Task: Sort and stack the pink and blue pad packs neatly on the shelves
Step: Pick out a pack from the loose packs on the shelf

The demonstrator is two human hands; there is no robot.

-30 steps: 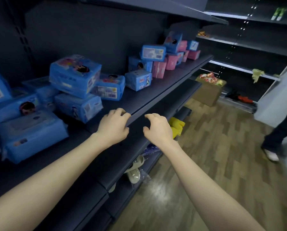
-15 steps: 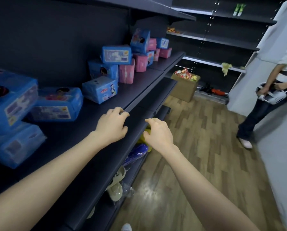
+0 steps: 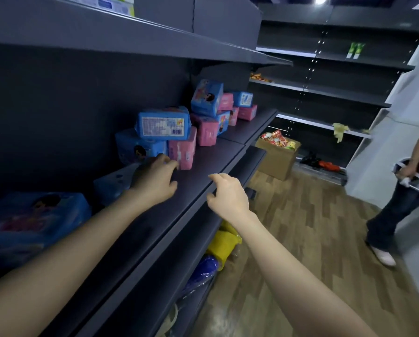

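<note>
A jumble of blue and pink pad packs sits on the dark shelf (image 3: pixel 218 154). A blue pack (image 3: pixel 163 125) lies across a lower blue pack (image 3: pixel 136 148) and a pink pack (image 3: pixel 183 152). More pink (image 3: pixel 206 132) and blue packs (image 3: pixel 207 97) pile up behind them. My left hand (image 3: pixel 155 181) hovers over the shelf with loosely curled fingers near the pink pack, holding nothing. My right hand (image 3: pixel 227 195) hangs at the shelf's front edge, fingers loosely curled and empty. A blue pack (image 3: pixel 111 183) lies behind my left hand, and a large one (image 3: pixel 31 220) is at the left.
A cardboard box (image 3: pixel 276 159) of snacks stands on the wooden floor by the far shelves. A person (image 3: pixel 402 190) stands at the right holding a device. Yellow (image 3: pixel 224 244) and blue bags (image 3: pixel 203 271) lie on the lower shelf.
The view has moved right along the shelf toward the mixed pile. My left hand has reached forward near the pink pack. My right hand has moved along the shelf edge.
</note>
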